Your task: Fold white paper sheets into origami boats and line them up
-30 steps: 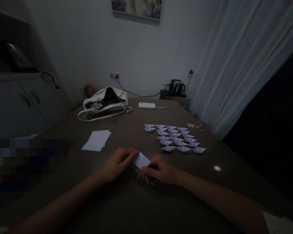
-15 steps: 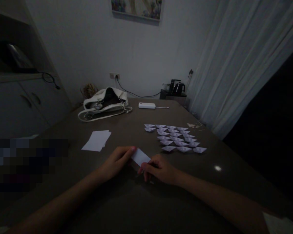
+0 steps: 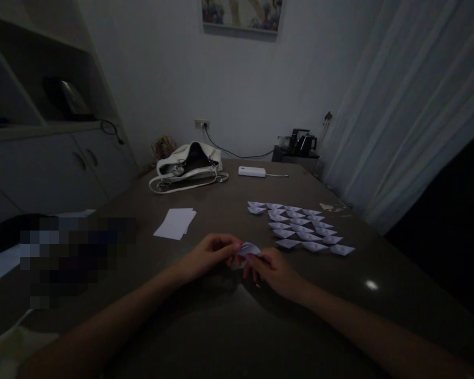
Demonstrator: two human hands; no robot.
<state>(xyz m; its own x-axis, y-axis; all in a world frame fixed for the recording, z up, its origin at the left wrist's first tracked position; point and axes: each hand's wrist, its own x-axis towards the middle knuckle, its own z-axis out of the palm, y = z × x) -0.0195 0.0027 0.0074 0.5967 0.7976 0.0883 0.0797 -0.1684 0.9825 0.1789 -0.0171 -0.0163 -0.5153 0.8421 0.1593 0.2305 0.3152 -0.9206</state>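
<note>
Between my two hands is a small piece of white paper, bent and raised above the tabletop. My left hand pinches its left end between thumb and fingers. At the right end my right hand grips it, thumb on top and fingers curled beneath. Several folded paper boats stand in rows to the right, beyond my right hand. A small stack of white paper sheets lies on the table to the left, beyond my left hand.
A white handbag rests at the table's far left, with a white power bank and short cable right of it. Paper scraps lie by the right edge. A kettle stands behind the table; a person, blurred out, is at left.
The paper looked flat and now curves up between my fingers. Both hands have drawn closer together on it. The whole view has shifted, so the surroundings appear further right.
</note>
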